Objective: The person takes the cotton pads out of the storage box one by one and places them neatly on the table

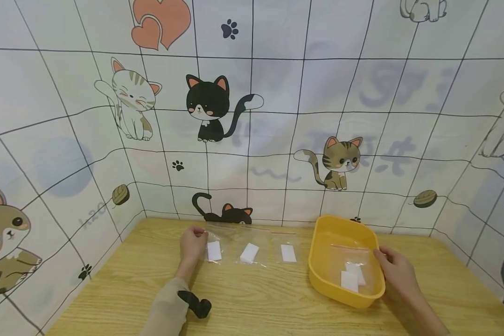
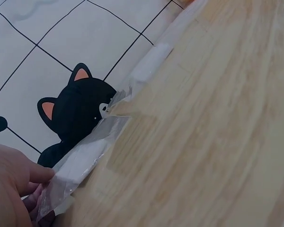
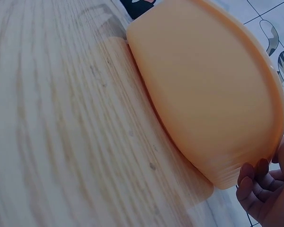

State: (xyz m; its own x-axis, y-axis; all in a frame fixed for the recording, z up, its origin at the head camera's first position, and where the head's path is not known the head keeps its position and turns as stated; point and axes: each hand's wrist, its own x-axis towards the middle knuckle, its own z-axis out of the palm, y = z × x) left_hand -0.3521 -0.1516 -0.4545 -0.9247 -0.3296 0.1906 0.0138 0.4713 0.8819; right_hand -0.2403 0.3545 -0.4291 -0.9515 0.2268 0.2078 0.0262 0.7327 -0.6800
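Note:
At the left end of a row of three clear zip bags, my left hand (image 1: pixel 194 244) pinches the edge of the leftmost zip bag (image 1: pixel 223 235), which has a white rectangular piece (image 1: pixel 214 251) inside. In the left wrist view the thumb lies over that bag's plastic (image 2: pixel 80 163), fingers partly hidden beneath. My right hand (image 1: pixel 396 270) grips the right rim of a yellow plastic basin (image 1: pixel 319 261). Fingers curl against the basin's outer wall (image 3: pixel 203 94) in the right wrist view. Inside the basin lies clear bagging (image 1: pixel 348 254) with two white pieces (image 1: pixel 349 281).
The middle zip bag (image 1: pixel 260 235) and the right-hand zip bag (image 1: pixel 283 238) lie flat, each with a white piece. A wood-grain table (image 1: pixel 252 303) meets a cat-patterned wall covering (image 1: pixel 273 140) behind the row. A black strap (image 1: pixel 195 303) is on the left sleeve.

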